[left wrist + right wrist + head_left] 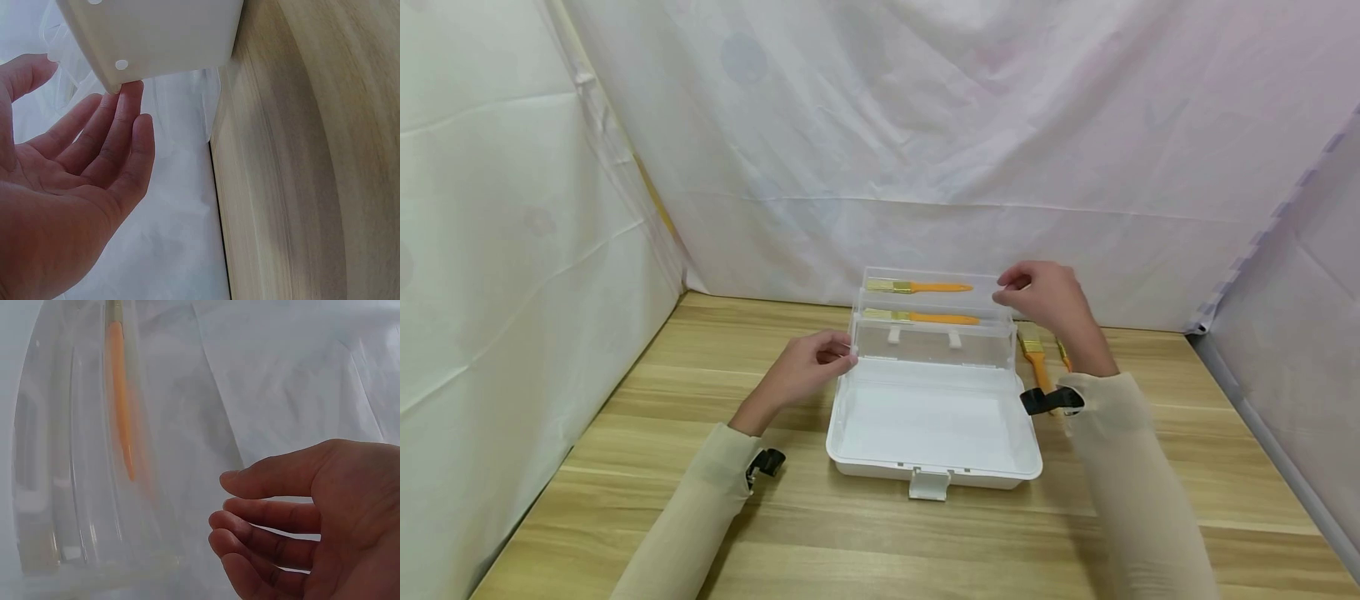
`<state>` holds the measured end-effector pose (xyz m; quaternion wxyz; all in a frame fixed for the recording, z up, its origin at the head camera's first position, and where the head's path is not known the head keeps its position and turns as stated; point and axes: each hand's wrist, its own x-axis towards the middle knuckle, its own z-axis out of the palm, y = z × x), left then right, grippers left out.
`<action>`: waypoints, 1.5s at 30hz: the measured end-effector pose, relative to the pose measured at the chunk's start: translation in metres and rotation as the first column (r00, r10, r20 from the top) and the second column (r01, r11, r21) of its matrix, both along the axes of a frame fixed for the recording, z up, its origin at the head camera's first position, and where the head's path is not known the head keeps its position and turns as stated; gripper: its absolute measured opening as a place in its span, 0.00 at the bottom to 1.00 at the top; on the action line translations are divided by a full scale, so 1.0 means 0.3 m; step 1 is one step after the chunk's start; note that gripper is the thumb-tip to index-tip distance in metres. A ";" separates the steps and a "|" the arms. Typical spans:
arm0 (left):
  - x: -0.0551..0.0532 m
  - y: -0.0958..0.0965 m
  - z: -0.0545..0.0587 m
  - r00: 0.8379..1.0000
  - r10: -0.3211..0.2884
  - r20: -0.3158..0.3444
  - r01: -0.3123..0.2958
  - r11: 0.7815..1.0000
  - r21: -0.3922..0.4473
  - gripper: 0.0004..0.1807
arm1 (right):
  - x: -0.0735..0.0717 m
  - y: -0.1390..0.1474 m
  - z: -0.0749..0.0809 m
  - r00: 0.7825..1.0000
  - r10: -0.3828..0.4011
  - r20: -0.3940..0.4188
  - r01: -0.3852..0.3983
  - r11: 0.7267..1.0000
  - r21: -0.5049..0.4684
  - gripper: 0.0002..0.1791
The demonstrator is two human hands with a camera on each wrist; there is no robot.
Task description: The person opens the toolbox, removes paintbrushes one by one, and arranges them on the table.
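A white plastic box stands with its lid raised, and clear tiered trays fold out at its back. Two paintbrushes with orange handles lie in those trays, an upper brush and a lower brush. My left hand is at the box's left rear corner, its fingertips touching the white wall and its thumb near the clear plastic. Over the right end of the upper tray hovers my right hand. Its fingers are loosely bent and hold nothing.
Right of the box, a wide paintbrush and a second brush, partly hidden by my right arm, lie on the wooden table. A white latch hangs at the box's front. White cloth hangs behind and on both sides.
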<state>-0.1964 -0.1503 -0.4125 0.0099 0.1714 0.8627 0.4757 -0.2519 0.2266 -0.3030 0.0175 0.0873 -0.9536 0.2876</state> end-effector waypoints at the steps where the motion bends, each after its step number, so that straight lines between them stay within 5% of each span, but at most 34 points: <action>1: -0.001 0.000 0.000 1.000 0.001 0.000 -0.001 1.000 0.000 0.22 | -0.004 -0.010 0.000 1.000 0.003 0.000 -0.003 1.000 0.003 0.19; 18: -0.005 -0.002 -0.005 1.000 -0.009 -0.015 0.009 1.000 0.011 0.21 | -0.059 -0.161 -0.016 0.985 0.171 0.031 -0.173 0.982 0.075 0.16; 36: 0.004 -0.003 -0.001 1.000 -0.007 -0.009 0.007 1.000 0.015 0.21 | -0.084 -0.228 -0.045 0.906 0.414 0.085 -0.422 0.900 0.111 0.13; 45: 0.002 -0.002 -0.001 1.000 -0.001 -0.004 0.001 1.000 0.004 0.21 | -0.063 -0.237 -0.043 0.889 0.451 0.077 -0.457 0.884 0.097 0.13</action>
